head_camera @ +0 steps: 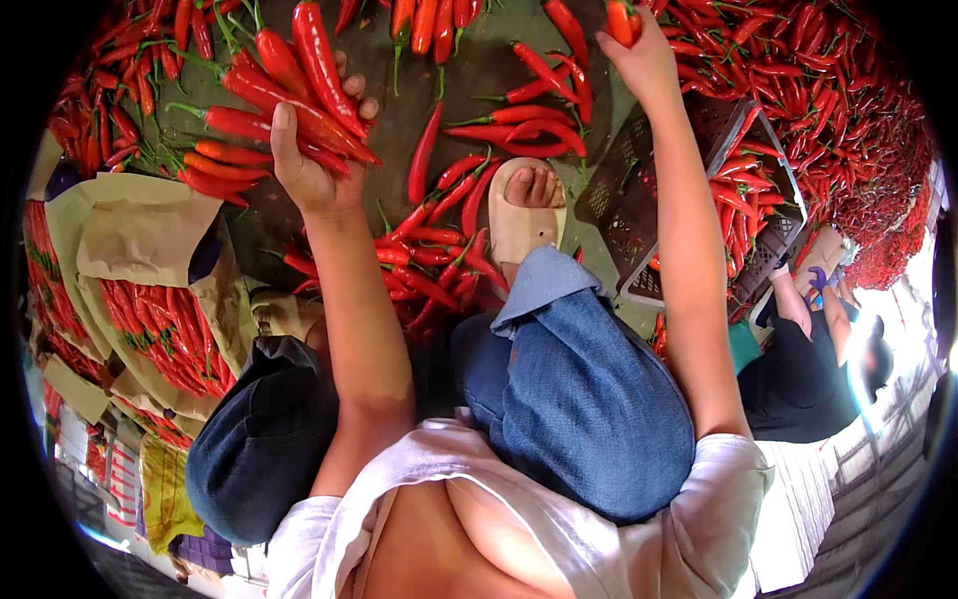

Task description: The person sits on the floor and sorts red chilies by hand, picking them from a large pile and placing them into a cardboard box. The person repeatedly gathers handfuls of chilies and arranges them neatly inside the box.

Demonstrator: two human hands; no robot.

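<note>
My left hand (325, 180) is closed around a bunch of long red chili peppers (288, 97) with green stems, which fan out past the thumb and fingers. At the top right, my right hand (650, 60) grips a shorter-looking orange-red chili pepper (621, 24); its far end is cut off by the picture's rim. Between the hands, loose red chilies (516, 133) lie scattered on a dark ground sheet (359, 52). A small heap of chilies (426, 262) lies between my feet, near a sandal (528, 217).
Under my right forearm stands a plastic crate (793, 195) partly filled with chilies. A large chili heap (831, 112) spreads behind it. At left are paper-lined packs of chilies (161, 337) with a brown paper flap (142, 239). Another person (801, 374) works at far right.
</note>
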